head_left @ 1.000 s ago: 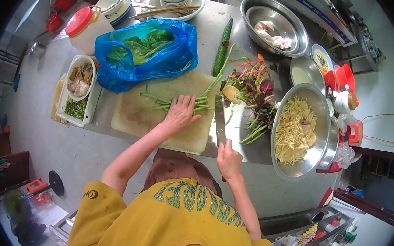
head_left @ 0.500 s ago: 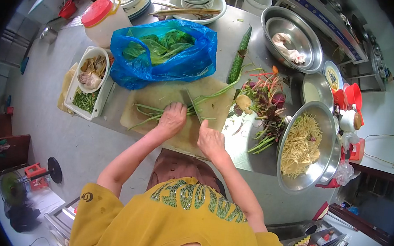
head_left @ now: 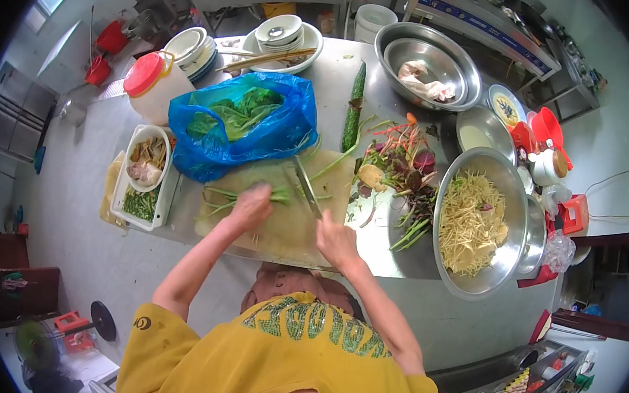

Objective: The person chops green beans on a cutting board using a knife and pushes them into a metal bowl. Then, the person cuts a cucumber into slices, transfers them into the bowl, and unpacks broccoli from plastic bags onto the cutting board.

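Observation:
My right hand [head_left: 337,240] is closed round the handle of a knife [head_left: 305,186], whose blade slants up and left over the pale cutting board [head_left: 293,232]. My left hand [head_left: 253,207], slightly blurred, is closed on a small bunch of green stems [head_left: 280,194]; their ends stick out on both sides of it. A gap separates the blade from my left fingers. One long stem [head_left: 332,169] lies across the board's upper right, beyond the knife. A blue plastic bag [head_left: 292,112] of leafy greens [head_left: 235,115] stands just behind the board.
A cucumber [head_left: 354,110] lies behind the board. To the right are vegetable trimmings [head_left: 404,176] and a steel bowl of pale shreds [head_left: 477,222]. On the left stand a white tray of chopped greens [head_left: 143,200] and a red-lidded jar [head_left: 145,81]. Nested steel basins [head_left: 435,57] sit at the back.
The whole view has shifted with my head. My left hand has drawn slightly away from the knife and now bunches the stems. The right hand keeps the knife.

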Demonstrator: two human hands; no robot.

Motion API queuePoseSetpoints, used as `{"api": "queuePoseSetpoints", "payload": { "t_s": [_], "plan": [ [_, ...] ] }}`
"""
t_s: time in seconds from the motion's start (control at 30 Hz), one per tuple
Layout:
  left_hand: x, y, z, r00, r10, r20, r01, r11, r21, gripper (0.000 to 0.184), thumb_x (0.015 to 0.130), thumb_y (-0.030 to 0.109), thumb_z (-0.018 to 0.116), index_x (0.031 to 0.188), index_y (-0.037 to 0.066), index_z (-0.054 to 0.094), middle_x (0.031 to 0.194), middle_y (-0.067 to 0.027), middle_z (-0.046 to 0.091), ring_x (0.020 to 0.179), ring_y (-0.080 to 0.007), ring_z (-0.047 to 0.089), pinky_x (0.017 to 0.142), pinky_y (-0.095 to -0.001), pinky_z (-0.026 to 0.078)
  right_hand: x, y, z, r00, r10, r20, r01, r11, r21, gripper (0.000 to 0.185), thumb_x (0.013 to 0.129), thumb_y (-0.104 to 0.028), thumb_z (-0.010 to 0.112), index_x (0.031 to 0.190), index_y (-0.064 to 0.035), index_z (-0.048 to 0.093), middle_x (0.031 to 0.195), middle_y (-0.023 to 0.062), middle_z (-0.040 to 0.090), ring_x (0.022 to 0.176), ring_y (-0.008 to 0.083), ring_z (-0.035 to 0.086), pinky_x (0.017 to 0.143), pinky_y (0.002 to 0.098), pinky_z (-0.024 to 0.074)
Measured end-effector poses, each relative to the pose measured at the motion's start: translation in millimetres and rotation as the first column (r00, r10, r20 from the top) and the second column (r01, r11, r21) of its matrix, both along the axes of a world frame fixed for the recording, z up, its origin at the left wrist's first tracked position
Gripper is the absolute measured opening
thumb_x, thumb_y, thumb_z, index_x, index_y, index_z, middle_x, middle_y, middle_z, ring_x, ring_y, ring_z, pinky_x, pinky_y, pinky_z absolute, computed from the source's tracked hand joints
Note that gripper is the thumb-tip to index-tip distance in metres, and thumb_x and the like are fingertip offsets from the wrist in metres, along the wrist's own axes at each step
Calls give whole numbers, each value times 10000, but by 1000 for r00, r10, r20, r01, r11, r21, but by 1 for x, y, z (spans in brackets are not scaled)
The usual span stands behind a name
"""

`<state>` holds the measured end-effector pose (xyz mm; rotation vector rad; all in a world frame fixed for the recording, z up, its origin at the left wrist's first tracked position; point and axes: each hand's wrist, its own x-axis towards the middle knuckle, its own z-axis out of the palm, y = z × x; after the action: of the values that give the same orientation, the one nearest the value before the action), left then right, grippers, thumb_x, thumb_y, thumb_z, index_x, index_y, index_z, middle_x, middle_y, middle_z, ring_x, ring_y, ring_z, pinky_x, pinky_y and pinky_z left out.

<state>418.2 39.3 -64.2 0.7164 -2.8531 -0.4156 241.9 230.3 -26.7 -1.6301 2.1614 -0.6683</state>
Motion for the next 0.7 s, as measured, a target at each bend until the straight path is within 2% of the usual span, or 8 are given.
{"api": "queuePoseSetpoints", "payload": {
  "t_s": [0.07,0.17,0.3,0.37,0.47,0.5,0.6,0.7],
  "plan": [
    [-7,-8,19,980,186,-73,-179,980,87,241,761,103,606,958,18,497,906,-197,554,871,-398,589,706,-493,501,-4,29,4,988,-125,90,124,992,14,183,974,-191,519,1048,-31,473,566,203,609,571,416,648,542,544,506],
    [-55,-13,33,952,142,-272,-126,989,75,260,769,97,604,984,13,484,967,-205,524,935,-400,568,729,-494,491,-10,56,0,955,-272,117,267,962,62,193,989,-210,515,1041,-30,468,569,208,607,572,430,640,529,552,488],
    [-115,-7,-7,938,153,-310,-154,988,23,280,759,103,623,979,5,481,1015,-220,501,1008,-419,533,797,-514,466,-15,79,-1,931,-350,104,345,936,68,203,988,-208,516,1032,-17,463,599,229,611,600,461,629,541,560,472],
    [-128,4,-24,962,171,-210,-171,985,20,304,753,112,643,992,1,491,1113,-240,504,1084,-438,498,865,-522,437,-15,90,1,913,-392,112,384,919,89,200,989,-207,516,1008,-16,461,621,229,617,612,463,624,552,562,468],
    [-129,29,-21,946,71,-315,-98,993,-70,351,748,136,668,1030,3,507,1204,-252,512,1094,-437,501,887,-513,427,-15,97,1,885,-448,125,436,893,111,202,989,-207,517,980,-14,459,639,232,619,624,467,618,564,563,463],
    [-126,40,-11,963,50,-264,-71,995,-70,403,756,147,679,1092,-2,514,1278,-237,505,1109,-398,506,892,-484,434,-15,98,1,877,-464,122,452,885,112,204,990,-209,517,976,-13,459,637,235,616,624,467,617,565,563,463],
    [-111,50,-10,958,-127,-259,91,985,-147,486,773,149,664,1202,-14,506,1204,-188,541,1066,-347,525,886,-462,439,-17,94,0,887,-448,112,441,894,85,198,999,-208,499,1001,-13,461,613,227,613,604,457,625,543,557,465],
    [-96,48,-16,971,-130,-201,88,975,-203,541,797,107,611,1305,-21,478,1120,-146,566,1015,-309,541,872,-421,450,-19,85,4,888,-441,131,430,897,102,207,990,-212,516,971,-13,461,626,230,613,614,467,617,557,561,464]
  ]
}}
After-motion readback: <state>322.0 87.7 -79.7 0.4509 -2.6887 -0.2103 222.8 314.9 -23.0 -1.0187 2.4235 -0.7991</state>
